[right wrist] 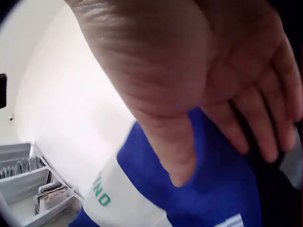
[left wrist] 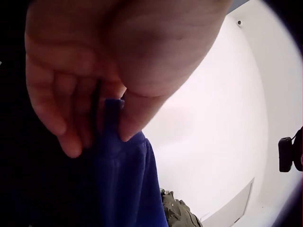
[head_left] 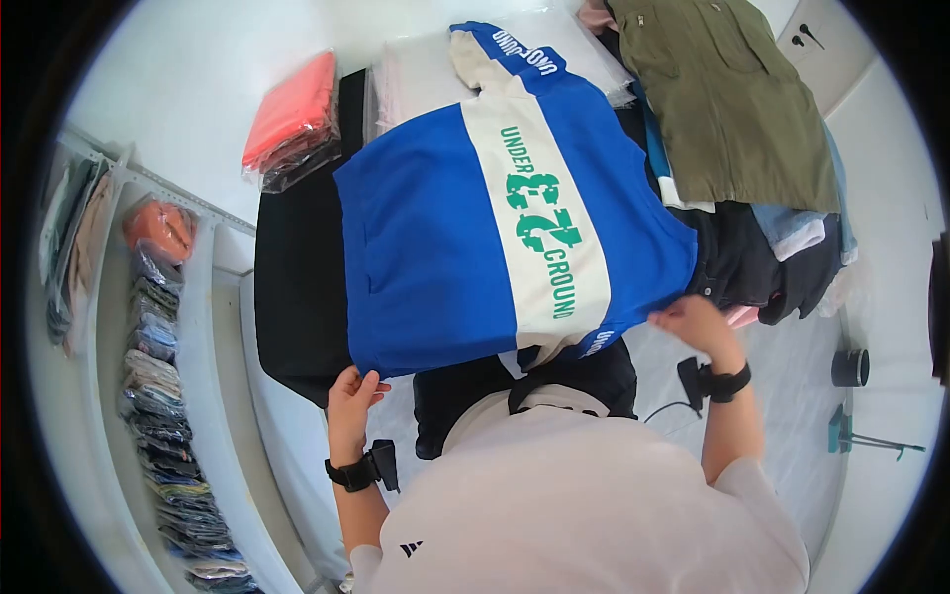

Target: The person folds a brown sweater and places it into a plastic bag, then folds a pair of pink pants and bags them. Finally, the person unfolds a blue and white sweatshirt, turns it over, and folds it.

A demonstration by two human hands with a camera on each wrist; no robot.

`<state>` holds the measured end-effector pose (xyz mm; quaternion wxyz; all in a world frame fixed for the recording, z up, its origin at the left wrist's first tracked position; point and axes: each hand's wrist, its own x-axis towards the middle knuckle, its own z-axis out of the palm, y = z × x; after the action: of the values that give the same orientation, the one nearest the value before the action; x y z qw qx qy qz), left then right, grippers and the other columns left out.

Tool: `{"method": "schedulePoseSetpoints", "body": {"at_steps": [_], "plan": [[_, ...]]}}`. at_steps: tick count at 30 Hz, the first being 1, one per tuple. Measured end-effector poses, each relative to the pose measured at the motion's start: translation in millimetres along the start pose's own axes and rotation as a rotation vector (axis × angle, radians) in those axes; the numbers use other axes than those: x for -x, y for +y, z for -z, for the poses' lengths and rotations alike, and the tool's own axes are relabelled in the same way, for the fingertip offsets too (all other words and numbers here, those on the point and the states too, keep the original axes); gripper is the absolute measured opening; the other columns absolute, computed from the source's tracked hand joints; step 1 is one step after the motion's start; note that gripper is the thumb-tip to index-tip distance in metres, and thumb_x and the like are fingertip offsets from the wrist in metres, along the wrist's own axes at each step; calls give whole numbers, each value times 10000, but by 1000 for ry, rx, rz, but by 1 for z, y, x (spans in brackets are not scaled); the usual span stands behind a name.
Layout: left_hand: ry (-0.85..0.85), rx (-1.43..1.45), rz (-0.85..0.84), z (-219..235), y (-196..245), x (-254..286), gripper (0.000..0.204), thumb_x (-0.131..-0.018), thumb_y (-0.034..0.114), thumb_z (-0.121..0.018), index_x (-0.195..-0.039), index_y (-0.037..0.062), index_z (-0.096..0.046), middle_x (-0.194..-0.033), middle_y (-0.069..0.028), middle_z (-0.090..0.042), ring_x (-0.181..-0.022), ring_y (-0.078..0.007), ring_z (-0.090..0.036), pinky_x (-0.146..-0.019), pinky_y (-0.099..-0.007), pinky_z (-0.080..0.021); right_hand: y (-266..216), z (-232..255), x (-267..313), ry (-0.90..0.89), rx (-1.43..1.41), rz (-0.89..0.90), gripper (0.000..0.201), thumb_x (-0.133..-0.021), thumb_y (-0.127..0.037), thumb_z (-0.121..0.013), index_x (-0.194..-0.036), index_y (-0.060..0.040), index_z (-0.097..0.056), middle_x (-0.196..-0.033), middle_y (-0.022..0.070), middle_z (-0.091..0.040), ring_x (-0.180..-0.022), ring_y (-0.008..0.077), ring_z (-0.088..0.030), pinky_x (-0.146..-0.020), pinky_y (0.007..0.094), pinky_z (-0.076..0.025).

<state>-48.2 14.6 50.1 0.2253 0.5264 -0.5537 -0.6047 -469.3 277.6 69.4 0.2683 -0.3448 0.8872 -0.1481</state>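
Observation:
A blue sweatshirt [head_left: 426,228] lies spread out, a cream band across it with green lettering and large green numerals. At its lower left corner, my left hand [head_left: 351,401] pinches the hem between thumb and fingers; in the left wrist view that hand [left wrist: 94,80] has the blue edge between thumb and fingertips. My right hand [head_left: 698,325] is at the shoulder near the closer sleeve [head_left: 599,342]. In the right wrist view, the right hand [right wrist: 199,90] has its thumb and fingers extended and spread apart, with blue cloth showing between them.
Under the sweatshirt is a black surface [head_left: 297,287]. Coral garments in clear bags [head_left: 297,114] sit at the back left. An olive garment [head_left: 732,99] tops a clothing pile at the right. Shelves [head_left: 228,346] of bagged clothes stand left.

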Motion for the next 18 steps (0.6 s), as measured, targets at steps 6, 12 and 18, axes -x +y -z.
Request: {"method": "schedulePoseSetpoints", "body": {"at_steps": [6, 12, 18], "plan": [[-143, 65, -32, 5, 5, 5, 216, -901, 185, -596, -1042, 24, -625, -916, -37, -676, -775, -111, -608, -729, -250, -466, 35, -113, -11, -232, -850, 15, 683, -745, -274, -770, -1302, -15, -472, -1250, 128, -543, -1135, 233, -515, -975, 330, -393], [-179, 92, -33, 9, 8, 2, 217, -903, 182, -591, -1041, 18, -625, -939, -36, -672, -798, -105, -604, -736, -249, -466, 31, -156, -20, -361, -1007, 46, 576, -802, -142, -708, -1305, -9, -461, -1250, 86, -545, -1133, 194, -500, -996, 316, -369], [-222, 287, -91, 11, 18, 8, 193, -933, 200, -557, -1028, 37, -598, -835, -12, -645, -679, -84, -576, -610, -218, -461, -6, -85, 28, -246, -866, 187, 278, -856, -149, -669, -1081, 2, -608, -979, 44, -658, -899, 134, -601, -804, 265, -471]]}}
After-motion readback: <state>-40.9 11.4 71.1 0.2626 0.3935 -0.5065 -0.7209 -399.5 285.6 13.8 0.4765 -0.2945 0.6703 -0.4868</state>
